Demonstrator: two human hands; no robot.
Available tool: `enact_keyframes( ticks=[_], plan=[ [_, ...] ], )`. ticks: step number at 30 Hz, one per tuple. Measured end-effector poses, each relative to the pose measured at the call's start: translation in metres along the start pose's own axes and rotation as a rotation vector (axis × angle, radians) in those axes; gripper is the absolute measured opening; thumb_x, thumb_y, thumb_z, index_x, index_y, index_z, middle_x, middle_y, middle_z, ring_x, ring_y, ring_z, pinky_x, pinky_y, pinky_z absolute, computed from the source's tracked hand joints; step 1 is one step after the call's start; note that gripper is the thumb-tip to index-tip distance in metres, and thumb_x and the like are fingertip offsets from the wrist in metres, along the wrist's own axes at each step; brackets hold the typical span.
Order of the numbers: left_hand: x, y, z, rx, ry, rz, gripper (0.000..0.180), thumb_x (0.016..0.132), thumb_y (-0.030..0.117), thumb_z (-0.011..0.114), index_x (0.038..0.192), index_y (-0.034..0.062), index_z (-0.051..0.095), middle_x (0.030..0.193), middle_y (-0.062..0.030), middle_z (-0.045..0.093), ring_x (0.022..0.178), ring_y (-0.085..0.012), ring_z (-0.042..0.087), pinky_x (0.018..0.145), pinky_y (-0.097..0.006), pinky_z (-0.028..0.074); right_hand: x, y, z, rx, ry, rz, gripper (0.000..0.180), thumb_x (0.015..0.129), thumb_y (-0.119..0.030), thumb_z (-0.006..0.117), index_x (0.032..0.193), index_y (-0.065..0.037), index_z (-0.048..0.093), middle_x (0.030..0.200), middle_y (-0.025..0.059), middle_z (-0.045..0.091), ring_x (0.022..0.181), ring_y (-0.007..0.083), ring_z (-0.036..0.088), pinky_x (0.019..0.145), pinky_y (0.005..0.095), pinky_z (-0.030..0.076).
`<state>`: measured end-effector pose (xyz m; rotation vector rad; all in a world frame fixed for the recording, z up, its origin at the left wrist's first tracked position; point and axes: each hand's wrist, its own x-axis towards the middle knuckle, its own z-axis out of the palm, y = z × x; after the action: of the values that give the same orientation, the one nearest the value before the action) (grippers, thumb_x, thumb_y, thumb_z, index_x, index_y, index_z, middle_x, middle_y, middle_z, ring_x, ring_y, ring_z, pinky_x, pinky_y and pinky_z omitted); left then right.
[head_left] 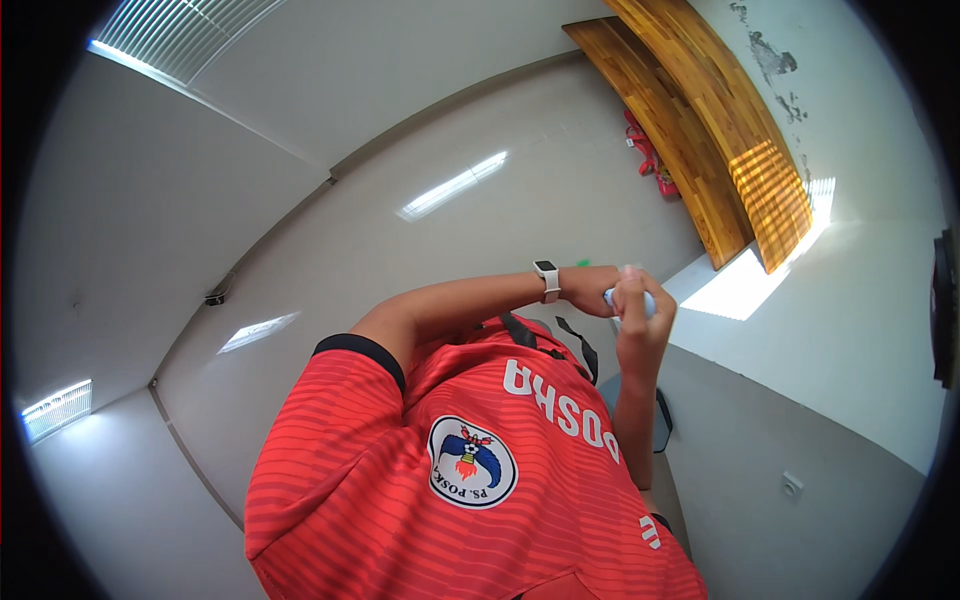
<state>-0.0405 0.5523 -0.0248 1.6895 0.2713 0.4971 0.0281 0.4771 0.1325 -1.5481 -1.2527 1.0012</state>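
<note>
In front of my chest, toward the right, both hands meet at a small pale-blue rounded object [649, 304]. My right hand [634, 322] is closed round it, fingers bent over its middle and fingertips blurred. From the left, my left hand [588, 287] reaches across and presses against the object's other end, its fingers curled and mostly hidden. A pale watch with a dark face [546, 270] is on the left wrist. What kind of object I hold cannot be made out, since the fingers cover most of it.
Wooden bench-like boards [690, 130] stand at the far right, with a red item [650, 160] on the floor beside them. A white ledge [800, 330] with a sunlit patch runs along the right. Below it is a wall socket [792, 486]. A dark-edged seat [662, 422] shows behind my right forearm.
</note>
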Motion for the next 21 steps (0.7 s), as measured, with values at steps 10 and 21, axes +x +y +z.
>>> enact_keyframes(
  ticks=[10,21],
  plan=[
    [-0.041,-0.082,0.024,-0.153,-0.052,-0.129,0.021,0.084,0.008,0.063,0.104,0.0027,0.061,0.102,-0.0118,0.066,0.097,-0.0226,0.062,0.086,-0.035,0.049,0.013,0.092,0.03,-0.217,-0.229,0.189,0.036,0.095,-0.026,0.053,0.075,0.003,0.057,0.063,0.0112,0.056,0.061,0.0206,0.054,0.062,0.0351,0.044],
    [-0.043,-0.043,-0.012,-0.139,-0.029,-0.209,0.02,0.085,0.014,0.066,0.103,0.0045,0.064,0.095,-0.0078,0.068,0.086,-0.0189,0.061,0.078,-0.035,0.05,0.021,0.049,0.032,-0.625,-0.165,0.238,0.04,0.091,-0.038,0.053,0.096,-0.002,0.069,0.084,0.0262,0.066,0.083,0.0434,0.064,0.075,0.0465,0.05]
  ],
)
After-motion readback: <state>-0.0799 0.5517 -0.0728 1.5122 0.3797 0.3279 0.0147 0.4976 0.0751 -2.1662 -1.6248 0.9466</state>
